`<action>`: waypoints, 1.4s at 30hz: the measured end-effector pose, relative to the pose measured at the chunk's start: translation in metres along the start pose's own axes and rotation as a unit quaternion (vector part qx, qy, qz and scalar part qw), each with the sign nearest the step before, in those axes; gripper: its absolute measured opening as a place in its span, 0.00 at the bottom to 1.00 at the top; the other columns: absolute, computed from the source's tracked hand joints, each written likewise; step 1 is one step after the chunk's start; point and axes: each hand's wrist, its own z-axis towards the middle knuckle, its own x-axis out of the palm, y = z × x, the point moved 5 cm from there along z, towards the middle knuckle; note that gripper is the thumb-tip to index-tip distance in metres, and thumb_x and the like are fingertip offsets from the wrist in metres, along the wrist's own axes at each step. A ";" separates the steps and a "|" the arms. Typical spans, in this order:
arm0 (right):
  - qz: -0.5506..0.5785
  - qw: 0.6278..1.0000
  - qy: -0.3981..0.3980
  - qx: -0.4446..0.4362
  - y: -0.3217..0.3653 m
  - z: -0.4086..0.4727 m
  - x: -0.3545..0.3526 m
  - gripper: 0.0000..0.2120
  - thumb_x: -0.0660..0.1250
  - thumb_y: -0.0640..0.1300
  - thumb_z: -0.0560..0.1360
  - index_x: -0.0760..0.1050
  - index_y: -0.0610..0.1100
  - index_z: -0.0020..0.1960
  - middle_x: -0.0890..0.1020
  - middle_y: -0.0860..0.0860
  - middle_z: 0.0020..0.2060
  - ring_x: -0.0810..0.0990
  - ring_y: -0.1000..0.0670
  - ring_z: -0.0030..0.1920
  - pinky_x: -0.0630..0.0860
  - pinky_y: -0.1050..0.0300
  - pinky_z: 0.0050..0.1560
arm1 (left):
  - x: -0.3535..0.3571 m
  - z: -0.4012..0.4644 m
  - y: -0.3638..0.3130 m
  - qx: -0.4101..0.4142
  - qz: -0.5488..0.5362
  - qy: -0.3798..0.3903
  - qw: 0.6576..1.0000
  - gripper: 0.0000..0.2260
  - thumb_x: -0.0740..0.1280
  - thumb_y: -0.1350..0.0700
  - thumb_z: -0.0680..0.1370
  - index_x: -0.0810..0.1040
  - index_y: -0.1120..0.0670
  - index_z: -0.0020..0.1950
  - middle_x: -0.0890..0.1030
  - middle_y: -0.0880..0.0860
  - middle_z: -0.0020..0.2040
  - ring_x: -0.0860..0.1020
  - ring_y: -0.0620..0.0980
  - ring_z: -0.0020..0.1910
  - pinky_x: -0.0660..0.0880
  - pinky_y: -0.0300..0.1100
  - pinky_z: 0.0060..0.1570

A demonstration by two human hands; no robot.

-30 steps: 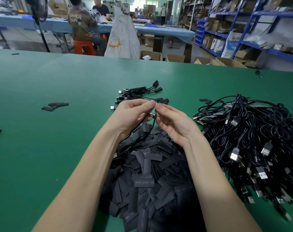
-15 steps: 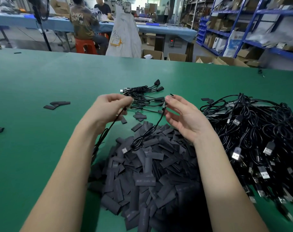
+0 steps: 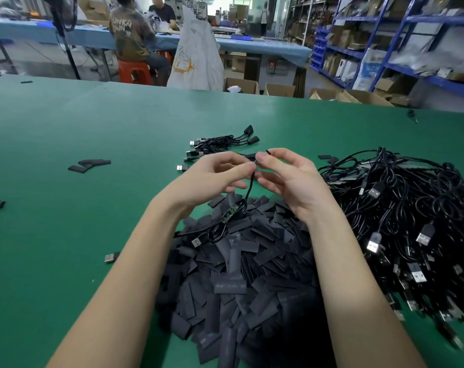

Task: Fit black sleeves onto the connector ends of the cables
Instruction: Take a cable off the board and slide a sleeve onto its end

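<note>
A wide green table (image 3: 98, 208) is filling the view, with a blue-shelved stockroom and seated workers lying beyond its far edge. Above the middle of the table both hands are meeting: the left hand (image 3: 212, 176) is pinching a thin black cable (image 3: 249, 191) between thumb and forefinger, its other fingers curling loosely, while the right hand (image 3: 289, 179) is pinching the same cable's upper end just beside it, a small dark tip showing above the fingertips – whether a sleeve is on it cannot be told. The cable is hanging down between the hands to a small green circuit board (image 3: 231, 211) and looping on to a silver USB plug (image 3: 196, 242), both resting on the heap of black sleeves (image 3: 241, 282) lying under the wrists. Right of the heap a big tangle of black cables (image 3: 411, 221) is sprawling, while a small bundle of cables (image 3: 220, 143) is lying just beyond the hands – a few stray sleeves (image 3: 90, 165) are sitting well apart at the left
</note>
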 end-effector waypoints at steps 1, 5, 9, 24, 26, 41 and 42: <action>-0.019 1.000 0.003 -0.007 0.002 0.000 0.000 0.08 0.77 0.41 0.73 0.78 0.45 0.49 0.86 0.50 0.41 0.85 0.52 0.37 0.79 0.65 0.37 | 0.008 0.001 -0.002 0.010 -0.031 0.005 0.999 0.06 0.72 0.51 0.79 0.82 0.51 0.54 0.87 0.49 0.47 0.85 0.46 0.48 0.81 0.38 0.52; -0.085 0.996 -0.014 -0.016 0.006 0.000 -0.013 0.04 0.74 0.47 0.76 0.81 0.47 0.48 0.87 0.51 0.40 0.84 0.53 0.37 0.78 0.64 0.33 | 0.017 0.004 0.000 0.019 -0.113 -0.053 0.992 0.05 0.73 0.61 0.77 0.80 0.54 0.49 0.82 0.47 0.34 0.84 0.48 0.37 0.80 0.38 0.41; -0.345 0.936 -0.070 -0.022 -0.005 0.006 -0.044 0.02 0.73 0.46 0.77 0.83 0.49 0.47 0.87 0.53 0.41 0.84 0.55 0.39 0.77 0.65 0.40 | 0.001 0.006 0.009 0.027 -0.029 -0.145 0.989 0.04 0.73 0.58 0.78 0.82 0.49 0.46 0.81 0.45 0.34 0.80 0.47 0.34 0.75 0.38 0.38; -0.604 0.789 0.105 0.029 -0.027 0.006 -0.040 0.09 0.77 0.46 0.71 0.86 0.60 0.47 0.81 0.58 0.37 0.74 0.66 0.30 0.67 0.75 0.32 | 0.011 0.005 0.026 -0.024 -0.059 -0.123 0.990 0.03 0.70 0.58 0.80 0.84 0.53 0.51 0.83 0.48 0.38 0.75 0.43 0.30 0.73 0.32 0.32; -0.606 0.788 0.106 0.029 -0.027 0.006 -0.038 0.09 0.76 0.46 0.70 0.85 0.60 0.46 0.80 0.58 0.35 0.74 0.62 0.30 0.69 0.71 0.34 | 0.010 0.005 0.026 -0.034 -0.085 -0.124 0.988 0.02 0.71 0.59 0.79 0.82 0.53 0.50 0.83 0.48 0.36 0.75 0.43 0.28 0.73 0.32 0.30; -0.324 0.943 0.049 -0.054 -0.005 0.001 -0.035 0.08 0.71 0.42 0.78 0.73 0.46 0.42 0.88 0.51 0.41 0.72 0.53 0.30 0.70 0.62 0.33 | 0.013 0.004 0.025 -0.049 -0.148 -0.071 0.985 0.04 0.70 0.60 0.79 0.81 0.52 0.45 0.81 0.50 0.38 0.73 0.49 0.34 0.71 0.40 0.39; -0.268 0.960 0.054 -0.053 -0.006 0.001 -0.033 0.08 0.72 0.41 0.78 0.73 0.46 0.43 0.88 0.48 0.42 0.73 0.53 0.30 0.71 0.63 0.31 | 0.014 0.004 0.025 -0.049 -0.152 -0.066 0.985 0.04 0.70 0.60 0.79 0.81 0.52 0.45 0.81 0.50 0.38 0.73 0.48 0.34 0.71 0.39 0.38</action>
